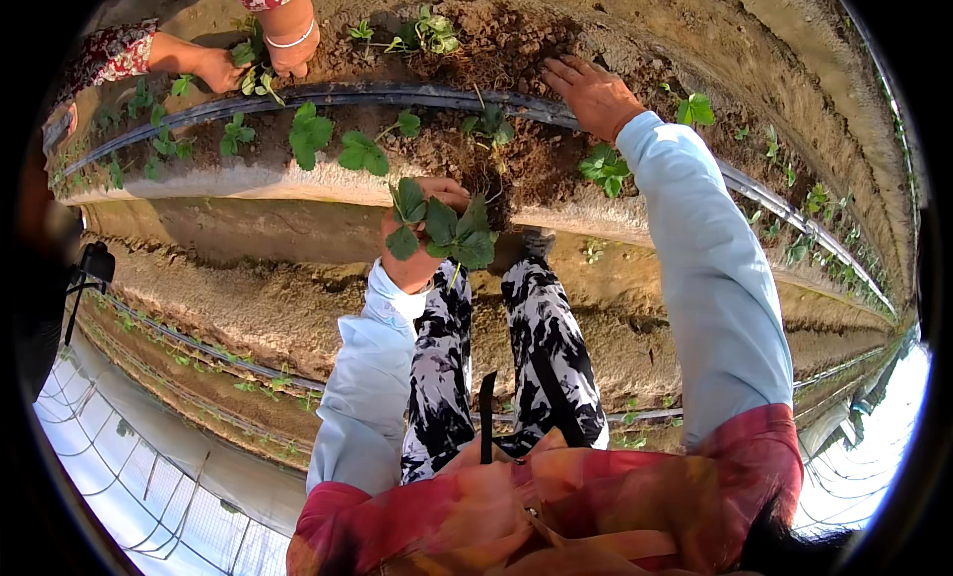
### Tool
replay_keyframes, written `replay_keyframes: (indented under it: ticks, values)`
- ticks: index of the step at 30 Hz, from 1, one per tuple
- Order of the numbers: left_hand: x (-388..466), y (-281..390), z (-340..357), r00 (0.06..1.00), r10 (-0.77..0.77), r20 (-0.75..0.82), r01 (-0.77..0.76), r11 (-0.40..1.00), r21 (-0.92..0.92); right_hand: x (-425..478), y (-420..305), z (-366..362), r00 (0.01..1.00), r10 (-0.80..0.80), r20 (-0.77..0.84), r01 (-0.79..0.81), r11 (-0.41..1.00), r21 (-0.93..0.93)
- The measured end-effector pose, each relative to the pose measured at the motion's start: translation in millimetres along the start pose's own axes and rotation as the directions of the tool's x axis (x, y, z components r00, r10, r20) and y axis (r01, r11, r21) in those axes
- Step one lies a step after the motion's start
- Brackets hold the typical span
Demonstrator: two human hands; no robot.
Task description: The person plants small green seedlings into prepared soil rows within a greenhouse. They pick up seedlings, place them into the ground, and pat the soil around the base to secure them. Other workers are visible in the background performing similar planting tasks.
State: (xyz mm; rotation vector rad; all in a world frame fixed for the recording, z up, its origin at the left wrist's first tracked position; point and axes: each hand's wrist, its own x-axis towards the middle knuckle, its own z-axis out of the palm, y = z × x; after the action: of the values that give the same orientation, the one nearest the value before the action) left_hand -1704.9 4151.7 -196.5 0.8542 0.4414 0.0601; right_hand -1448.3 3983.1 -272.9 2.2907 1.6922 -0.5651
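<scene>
My left hand (445,192), at the near edge of the raised soil bed (342,175), grips a leafy strawberry seedling (463,237). Its leaves spread over my wrist, and thin bare roots trail to the right of my fingers. Past the black drip tubes (402,93), my right hand (592,92) presses palm down on loose dark soil (532,51), its fingers slightly apart. Between my hands, another seedling (493,125) with darker leaves sits by the tubes with brown roots about it. A leafy seedling (604,168) grows below my right wrist.
At upper left, another person's hands (292,54) hold a small plant (257,77) over the bed. Uprooted seedlings (435,34) lie on the far side of the tubes. More strawberry plants (310,135) line the bed. A sunken path (298,230) runs along its near side.
</scene>
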Motion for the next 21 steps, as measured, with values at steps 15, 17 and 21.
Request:
replay_keyframes:
  ticks: [15, 17, 21]
  values:
    - [-3.9, -1.7, -10.2, 0.978, 0.174, -0.114, -0.103, 0.880, 0.463, 42.7, -15.3, 4.8, 0.992, 0.070, 0.101, -0.065, 0.997, -0.047]
    - [-4.9, 4.0, -15.0, 0.986, 0.127, -0.111, -0.070, 0.907, 0.416, 32.8, -14.6, 3.2, 0.995, 0.041, 0.094, -0.038, 0.999, -0.034]
    - [-1.6, 6.8, -22.0, 0.991, 0.093, -0.092, -0.084, 0.992, 0.095, 7.2, -6.7, 3.7, 0.999, 0.004, 0.052, -0.001, 0.998, -0.066]
